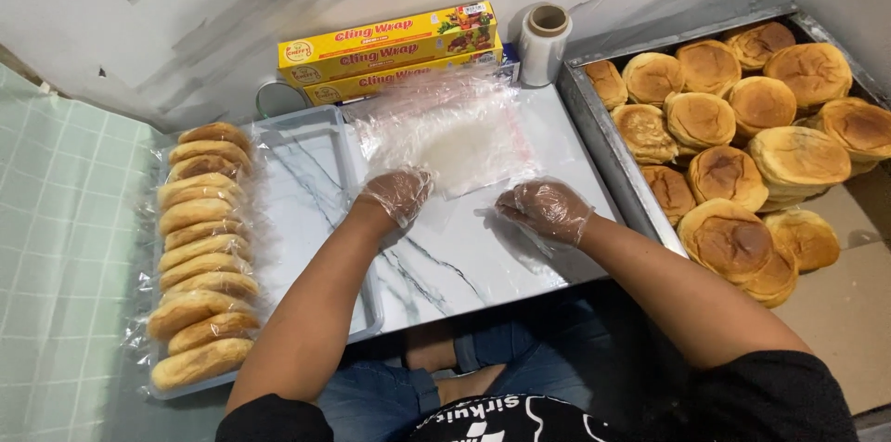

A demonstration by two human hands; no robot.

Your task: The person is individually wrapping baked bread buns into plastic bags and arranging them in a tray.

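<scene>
Both my hands wear thin clear plastic gloves and rest on a marble-patterned board point(445, 266). My left hand point(397, 193) sits at the near left corner of a sheet of clear plastic wrap point(464, 149) spread flat on the board, its fingers curled on the sheet's edge. At the near right edge of the wrap my right hand point(546, 210) pinches the film. A stack of clear wrap sheets point(436, 94) lies just beyond.
A row of wrapped buns point(200, 256) fills the left side of a plastic tray point(325, 126). A metal tray point(603, 140) on the right holds several bare buns point(733, 117). Two yellow wrap boxes point(390, 47) and a film roll point(544, 43) stand by the wall.
</scene>
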